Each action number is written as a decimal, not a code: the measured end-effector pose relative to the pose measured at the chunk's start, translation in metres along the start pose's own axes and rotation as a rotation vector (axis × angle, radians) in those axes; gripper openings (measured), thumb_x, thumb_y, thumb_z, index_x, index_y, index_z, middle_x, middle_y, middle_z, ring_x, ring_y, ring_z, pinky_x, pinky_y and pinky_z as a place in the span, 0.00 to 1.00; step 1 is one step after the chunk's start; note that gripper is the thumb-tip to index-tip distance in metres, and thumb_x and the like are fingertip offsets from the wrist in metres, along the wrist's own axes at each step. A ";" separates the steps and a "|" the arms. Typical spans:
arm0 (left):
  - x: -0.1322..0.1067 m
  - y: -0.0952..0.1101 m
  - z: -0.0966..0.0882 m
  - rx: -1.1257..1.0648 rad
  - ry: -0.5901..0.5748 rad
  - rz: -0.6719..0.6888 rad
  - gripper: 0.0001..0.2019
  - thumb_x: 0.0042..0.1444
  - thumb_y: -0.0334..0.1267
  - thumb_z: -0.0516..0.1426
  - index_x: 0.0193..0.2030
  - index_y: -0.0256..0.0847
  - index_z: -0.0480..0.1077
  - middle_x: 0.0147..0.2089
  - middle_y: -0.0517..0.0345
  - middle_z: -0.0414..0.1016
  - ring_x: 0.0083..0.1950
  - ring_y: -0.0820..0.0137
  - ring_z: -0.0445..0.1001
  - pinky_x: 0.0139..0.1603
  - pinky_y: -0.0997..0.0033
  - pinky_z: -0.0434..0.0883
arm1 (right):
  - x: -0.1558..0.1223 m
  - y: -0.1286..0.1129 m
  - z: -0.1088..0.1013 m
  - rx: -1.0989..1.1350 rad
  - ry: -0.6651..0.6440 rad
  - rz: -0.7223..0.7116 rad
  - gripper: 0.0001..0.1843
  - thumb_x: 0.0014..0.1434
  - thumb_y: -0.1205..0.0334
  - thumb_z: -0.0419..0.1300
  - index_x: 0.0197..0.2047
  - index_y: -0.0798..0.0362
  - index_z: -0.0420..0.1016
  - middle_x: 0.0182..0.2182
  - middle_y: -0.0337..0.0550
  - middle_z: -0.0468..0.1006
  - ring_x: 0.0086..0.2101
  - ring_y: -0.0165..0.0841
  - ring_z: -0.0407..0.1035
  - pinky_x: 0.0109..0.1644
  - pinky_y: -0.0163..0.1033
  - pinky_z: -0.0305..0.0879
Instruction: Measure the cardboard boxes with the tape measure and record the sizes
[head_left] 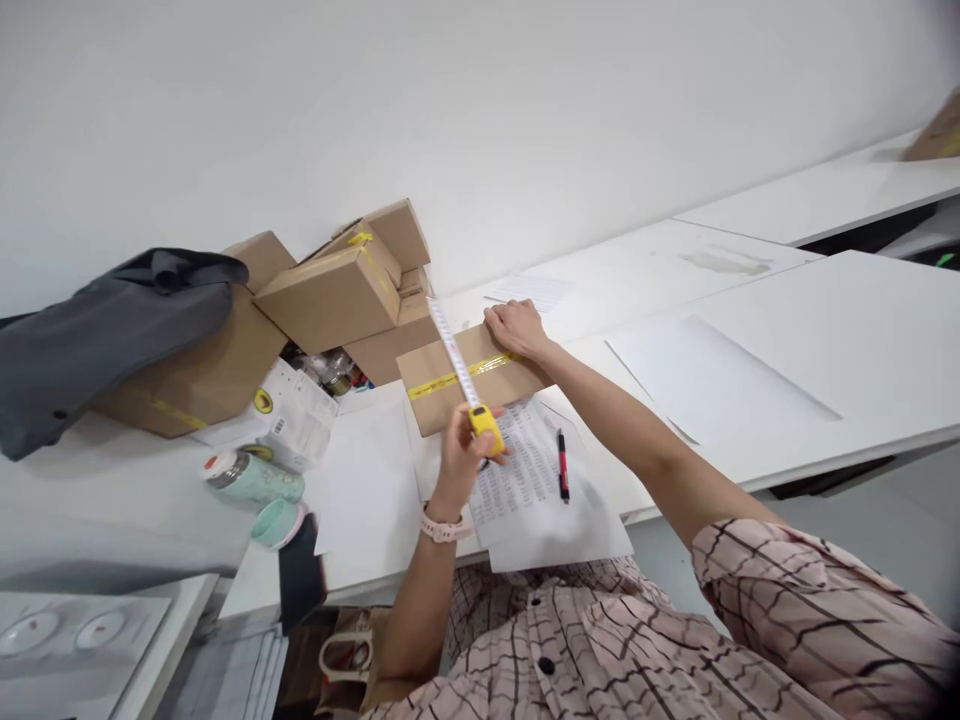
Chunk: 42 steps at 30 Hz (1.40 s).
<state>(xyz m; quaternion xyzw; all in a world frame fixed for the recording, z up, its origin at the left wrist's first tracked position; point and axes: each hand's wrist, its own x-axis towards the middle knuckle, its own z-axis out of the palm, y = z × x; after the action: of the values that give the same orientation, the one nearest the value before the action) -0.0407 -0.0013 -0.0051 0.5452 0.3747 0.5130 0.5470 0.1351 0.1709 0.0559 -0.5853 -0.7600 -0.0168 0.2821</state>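
Observation:
My left hand (461,452) is closed round a yellow tape measure (487,424). Its white blade (452,350) runs up and across a flat cardboard box (439,395) sealed with yellow tape. My right hand (517,326) rests on that box's far right corner, fingers spread flat on the cardboard. The box lies on a white table (787,330), partly over a printed sheet (521,470). A red and black pen (562,465) lies on the sheet, just right of my left hand.
Several cardboard boxes (337,290) are piled at the back left, with a grey jacket (105,340) draped over one. A mint flask (251,478), its cup (274,520), a black phone (300,572) and small white cartons (300,415) sit left of the papers.

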 end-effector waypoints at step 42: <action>-0.121 -0.021 -0.035 0.241 0.446 0.019 0.29 0.55 0.46 0.65 0.61 0.46 0.62 0.47 0.55 0.79 0.29 0.73 0.75 0.29 0.73 0.75 | -0.149 -0.016 0.021 0.098 0.224 0.065 0.24 0.74 0.50 0.43 0.45 0.49 0.78 0.46 0.52 0.81 0.47 0.45 0.67 0.59 0.53 0.50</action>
<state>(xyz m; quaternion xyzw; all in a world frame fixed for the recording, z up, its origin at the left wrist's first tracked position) -0.0947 -0.1082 -0.0485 0.4831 0.5394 0.5774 0.3771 0.1351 0.0418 -0.0238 -0.5894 -0.7043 -0.0357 0.3940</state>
